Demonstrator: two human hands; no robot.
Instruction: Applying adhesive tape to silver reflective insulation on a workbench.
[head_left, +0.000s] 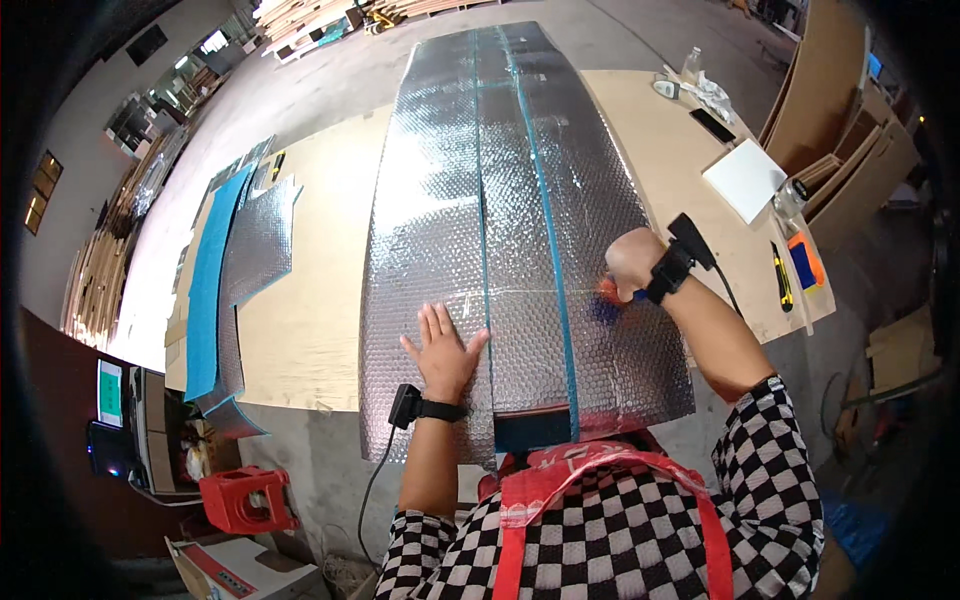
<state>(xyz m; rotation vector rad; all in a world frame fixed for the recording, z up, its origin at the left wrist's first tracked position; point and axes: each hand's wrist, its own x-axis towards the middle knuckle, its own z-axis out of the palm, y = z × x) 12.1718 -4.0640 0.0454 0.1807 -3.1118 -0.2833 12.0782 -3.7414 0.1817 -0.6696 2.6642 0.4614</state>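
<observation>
- Head view: left hand point(443, 352) lies palm-down on the silver bubble-foil sheet point(500, 230), fingers point(432, 322) spread and flat, thumb out toward the blue seam; nothing gripped. Forearm comes up from the lower edge, black wrist device point(405, 406) with a cable hanging down.
- Right hand point(633, 262) sits at the sheet's right edge, fist curled, fingers closed on a small orange-and-blue tool point(606, 296) pressed on the foil. Tool kind too blurred to tell. Right forearm angles in from lower right, black wrist device point(677, 262) strapped on.
- Foil sheet: lies flat on the tabletop point(310, 300), long axis running away from the person, near end overhanging the tabletop edge at the person's chest, far end toward the floor beyond. Two blue strips point(548, 220) run lengthwise down it. A faint cross line joins the two hands.
- Left part of tabletop: a blue sheet point(208, 290) and smaller foil offcuts point(258, 245), well apart from the hands.
- Right part of tabletop: white board point(745, 178), black phone point(712, 125), yellow utility knife point(782, 277), orange-blue block point(806, 260), clear bottle point(690, 64).
- Containers: red plastic crate point(245, 498) on the floor lower left; contents not visible.
</observation>
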